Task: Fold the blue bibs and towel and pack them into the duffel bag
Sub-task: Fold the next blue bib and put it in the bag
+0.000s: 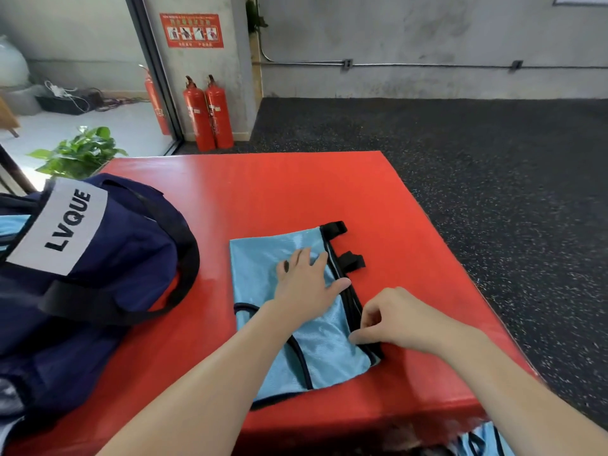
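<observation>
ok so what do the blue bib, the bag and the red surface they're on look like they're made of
Blue bib: thin synthetic mesh by the look, slightly shiny with a fine weave, edged in black binding.
Duffel bag: navy woven fabric, probably nylon or polyester, matte and creased, with black webbing straps.
Red mat: looks like padded vinyl; it is smooth and glossy, with reflections and rounded edges.

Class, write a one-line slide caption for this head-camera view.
Left hand presses flat on a blue bib on the red mat while right hand pinches its black edge; navy duffel bag alongside.
</observation>
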Motion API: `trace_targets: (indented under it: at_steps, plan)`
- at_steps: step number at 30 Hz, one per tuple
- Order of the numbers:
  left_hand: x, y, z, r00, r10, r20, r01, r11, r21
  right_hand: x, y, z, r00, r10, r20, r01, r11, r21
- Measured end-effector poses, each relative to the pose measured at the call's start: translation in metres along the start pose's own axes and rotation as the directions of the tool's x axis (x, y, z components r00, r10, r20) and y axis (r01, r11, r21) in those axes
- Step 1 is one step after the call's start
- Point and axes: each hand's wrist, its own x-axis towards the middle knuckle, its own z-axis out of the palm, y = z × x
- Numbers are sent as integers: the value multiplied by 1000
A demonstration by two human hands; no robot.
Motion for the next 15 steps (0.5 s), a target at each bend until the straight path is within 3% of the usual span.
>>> trace_targets:
  at_steps: [8, 11, 15]
  plan:
    - [-27, 21, -1, 987, 111, 116, -103, 992, -73, -28, -3, 14, 1000, -14, 20, 15, 998, -55]
    - [-48, 16, -13, 987, 129, 92, -113, 980, -162, -40, -5, 19, 998, -8, -55, 3, 995, -97]
    - [-84, -6, -25, 979, 204, 25, -200, 973, -112, -52, -7, 26, 977, -104, -188, 71, 982, -178]
